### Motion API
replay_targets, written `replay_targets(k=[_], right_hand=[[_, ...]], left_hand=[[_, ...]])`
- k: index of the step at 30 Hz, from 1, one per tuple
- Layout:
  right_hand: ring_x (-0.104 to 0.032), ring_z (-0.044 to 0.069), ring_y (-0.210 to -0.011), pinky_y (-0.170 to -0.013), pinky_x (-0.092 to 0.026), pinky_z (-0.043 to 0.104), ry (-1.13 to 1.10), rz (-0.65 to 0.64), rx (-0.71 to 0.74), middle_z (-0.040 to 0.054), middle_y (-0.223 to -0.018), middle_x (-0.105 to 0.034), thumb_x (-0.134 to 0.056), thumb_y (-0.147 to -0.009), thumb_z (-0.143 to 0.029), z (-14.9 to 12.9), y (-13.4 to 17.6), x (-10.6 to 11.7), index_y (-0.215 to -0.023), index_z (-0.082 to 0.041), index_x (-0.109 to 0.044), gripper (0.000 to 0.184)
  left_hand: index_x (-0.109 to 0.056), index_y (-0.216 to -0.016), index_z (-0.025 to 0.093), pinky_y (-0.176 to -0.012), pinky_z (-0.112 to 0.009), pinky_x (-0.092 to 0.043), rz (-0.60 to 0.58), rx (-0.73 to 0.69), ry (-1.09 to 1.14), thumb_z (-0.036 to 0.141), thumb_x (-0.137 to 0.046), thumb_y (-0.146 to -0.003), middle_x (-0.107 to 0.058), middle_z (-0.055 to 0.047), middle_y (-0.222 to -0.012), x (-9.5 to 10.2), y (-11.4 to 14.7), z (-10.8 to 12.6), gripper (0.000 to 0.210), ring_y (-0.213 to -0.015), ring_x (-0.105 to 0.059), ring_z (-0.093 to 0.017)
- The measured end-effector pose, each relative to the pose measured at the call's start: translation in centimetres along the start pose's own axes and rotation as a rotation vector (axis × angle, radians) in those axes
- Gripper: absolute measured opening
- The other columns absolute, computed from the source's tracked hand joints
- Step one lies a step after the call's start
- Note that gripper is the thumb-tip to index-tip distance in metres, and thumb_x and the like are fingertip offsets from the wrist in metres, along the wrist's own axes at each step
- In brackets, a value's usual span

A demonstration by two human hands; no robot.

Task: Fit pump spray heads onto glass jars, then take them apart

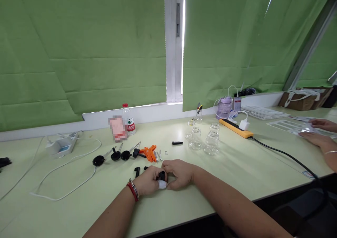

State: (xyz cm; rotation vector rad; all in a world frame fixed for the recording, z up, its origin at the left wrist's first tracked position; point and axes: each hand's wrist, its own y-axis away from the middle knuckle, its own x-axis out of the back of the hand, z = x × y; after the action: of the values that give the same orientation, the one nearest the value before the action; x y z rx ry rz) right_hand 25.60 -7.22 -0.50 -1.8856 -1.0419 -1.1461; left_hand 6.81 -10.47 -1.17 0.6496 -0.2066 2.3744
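My left hand (pixel 149 180), with a red bracelet at the wrist and a white wrap on the thumb, is closed on a small black plastic part (pixel 162 175). Curled against it from the right, my right hand (pixel 181 174) has its fingers round the same part; the exact contact is partly hidden. Beyond my hands lie metal screws (pixel 158 156), tiny nuts (pixel 166 152) and orange plastic pieces (pixel 149 153). A black handle-like piece (pixel 137 171) rests just left of my left hand. Further left are several black knobs (pixel 126 155) with metal rods.
Glass jars (pixel 211 145) stand right of centre, near a slim black piece (pixel 177 143). An orange power strip (pixel 236 128) trails a black cable. White cords (pixel 65 195) cross the left side. A bottle (pixel 130 120) stands at the back. Another person's hands (pixel 314 138) are at far right.
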Motion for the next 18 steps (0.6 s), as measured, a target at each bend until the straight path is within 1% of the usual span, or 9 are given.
replay_targets(k=[2, 3, 7, 8, 11, 14, 18], right_hand=[[-0.050, 0.011, -0.068, -0.063, -0.040, 0.022, -0.033, 0.001, -0.024, -0.0001, -0.091, -0.053, -0.072, -0.061, -0.042, 0.1, -0.1, -0.1, -0.081, -0.018, -0.064, 0.032], [-0.049, 0.010, -0.068, -0.062, -0.039, 0.022, -0.047, 0.008, -0.036, -0.0004, -0.091, -0.053, -0.072, -0.062, -0.043, 0.2, -0.1, -0.2, -0.080, -0.018, -0.064, 0.031], [-0.049, 0.009, -0.069, -0.062, -0.039, 0.020, -0.095, 0.035, -0.028, -0.0009, -0.087, -0.053, -0.069, -0.068, -0.027, 0.9, -0.2, -0.5, -0.078, -0.017, -0.066, 0.014], [-0.049, 0.010, -0.070, -0.062, -0.039, 0.020, -0.108, 0.036, -0.018, -0.0007, -0.086, -0.053, -0.068, -0.068, -0.025, 1.1, -0.1, -0.5, -0.079, -0.017, -0.066, 0.013], [-0.048, 0.010, -0.070, -0.062, -0.039, 0.021, -0.147, 0.044, -0.022, -0.0001, -0.084, -0.052, -0.070, -0.068, -0.024, 1.6, 0.1, -0.3, -0.084, -0.017, -0.067, 0.018], [-0.046, 0.008, -0.065, -0.060, -0.039, 0.021, -0.191, 0.076, -0.095, 0.0005, -0.086, -0.053, -0.069, -0.068, -0.022, 2.0, 0.4, 0.0, -0.084, -0.017, -0.067, 0.017], [-0.048, 0.008, -0.064, -0.057, -0.039, 0.020, -0.277, 0.142, -0.236, -0.0003, -0.081, -0.056, -0.066, -0.070, -0.022, 2.4, 0.7, 0.2, -0.076, -0.016, -0.063, 0.009]], left_hand=[[-0.058, -0.070, 0.014, -0.057, -0.021, -0.036, -0.003, 0.003, 0.012, 0.020, -0.061, -0.067, -0.052, 0.003, -0.064, 0.0, 0.0, -0.1, 0.007, -0.060, -0.043, -0.010], [-0.058, -0.070, 0.014, -0.057, -0.021, -0.036, -0.003, 0.006, 0.014, 0.021, -0.062, -0.068, -0.052, 0.003, -0.064, -0.1, 0.0, -0.1, 0.008, -0.060, -0.043, -0.010], [-0.059, -0.070, 0.014, -0.055, -0.021, -0.033, 0.002, 0.019, 0.006, 0.025, -0.063, -0.068, -0.049, 0.004, -0.062, -0.1, -0.1, -0.2, 0.012, -0.059, -0.040, -0.009], [-0.059, -0.070, 0.014, -0.055, -0.021, -0.033, 0.002, 0.022, 0.002, 0.025, -0.063, -0.068, -0.049, 0.004, -0.062, -0.1, -0.1, -0.2, 0.012, -0.059, -0.040, -0.009], [-0.060, -0.070, 0.014, -0.055, -0.021, -0.031, 0.004, 0.032, -0.012, 0.024, -0.062, -0.068, -0.047, 0.004, -0.061, 0.0, -0.1, -0.1, 0.010, -0.058, -0.039, -0.009], [-0.060, -0.072, 0.014, -0.054, -0.021, -0.031, 0.005, 0.052, -0.028, 0.024, -0.061, -0.069, -0.046, 0.004, -0.061, 0.1, 0.0, 0.0, 0.011, -0.058, -0.038, -0.009], [-0.060, -0.073, 0.014, -0.055, -0.021, -0.031, 0.004, 0.074, -0.040, 0.025, -0.061, -0.069, -0.046, 0.004, -0.062, 0.1, 0.1, 0.3, 0.012, -0.058, -0.038, -0.009]])
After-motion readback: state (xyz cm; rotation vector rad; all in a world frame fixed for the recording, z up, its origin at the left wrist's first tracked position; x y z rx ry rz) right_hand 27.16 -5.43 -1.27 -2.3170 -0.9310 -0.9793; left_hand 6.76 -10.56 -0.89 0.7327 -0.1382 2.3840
